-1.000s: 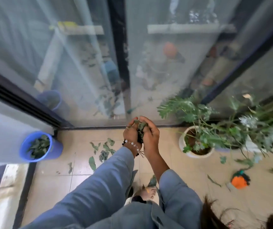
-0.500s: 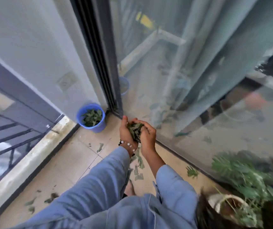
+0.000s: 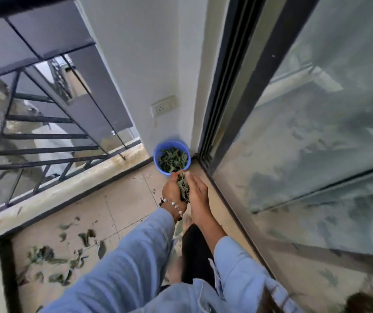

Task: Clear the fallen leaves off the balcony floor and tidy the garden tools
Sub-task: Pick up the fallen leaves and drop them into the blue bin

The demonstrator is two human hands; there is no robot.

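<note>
A bunch of green leaves [image 3: 183, 185] sits pressed between my two hands. My left hand [image 3: 172, 190], with a bead bracelet at the wrist, cups the bunch from the left. My right hand [image 3: 198, 192] closes it in from the right with fairly straight fingers. Both hands hover just at the near rim of a blue bucket [image 3: 158, 152] that stands in the corner where the white wall meets the sliding glass door. The bucket holds a layer of leaves [image 3: 173, 159]. More fallen leaves [image 3: 52, 258] lie scattered on the tiled floor at lower left.
A dark metal railing [image 3: 45, 141] on a low concrete kerb [image 3: 68, 188] bounds the balcony on the left. The sliding glass door [image 3: 305, 132] with its black frame runs along the right. A wall socket [image 3: 164, 106] sits above the bucket. My bare foot [image 3: 186, 222] shows below my hands.
I have turned left and moved toward the corner. My hands, still holding the leaves, have gone from well short of the blue bucket to its near rim.
</note>
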